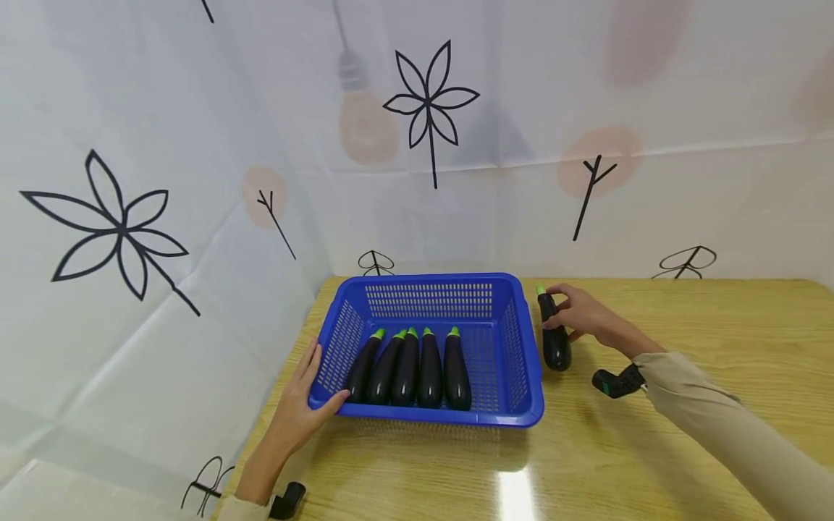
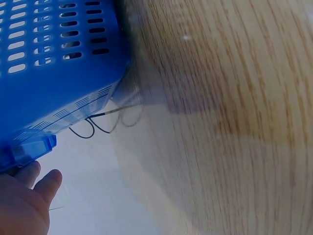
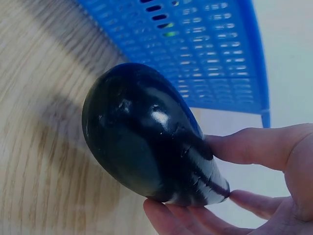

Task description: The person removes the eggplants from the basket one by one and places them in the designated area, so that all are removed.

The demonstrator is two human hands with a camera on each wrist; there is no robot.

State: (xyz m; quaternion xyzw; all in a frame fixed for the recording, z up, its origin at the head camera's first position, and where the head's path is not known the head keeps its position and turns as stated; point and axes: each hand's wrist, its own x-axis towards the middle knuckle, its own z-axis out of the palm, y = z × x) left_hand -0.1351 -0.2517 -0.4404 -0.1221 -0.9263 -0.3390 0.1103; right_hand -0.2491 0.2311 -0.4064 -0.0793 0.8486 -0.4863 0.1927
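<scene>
My right hand (image 1: 580, 315) holds a dark purple eggplant (image 1: 557, 352) with a green stem end, just right of the blue basket (image 1: 449, 417). In the right wrist view, the thumb and fingers pinch the narrow part of this eggplant (image 3: 137, 132), and its rounded end points toward the camera. My left hand (image 1: 301, 412) grips the basket's front left corner, its thumb on the front rim and the fingers along the left side. Inside the basket, several eggplants (image 1: 405, 369) lie side by side, stem ends away from me. The left wrist view shows fingertips against the rim (image 2: 34, 149).
The basket stands on a glossy wood-grain table (image 1: 704, 340). A white cloth printed with plants and bulbs (image 1: 508, 210) hangs behind and along the left. Black devices (image 1: 615, 382) are worn on both wrists.
</scene>
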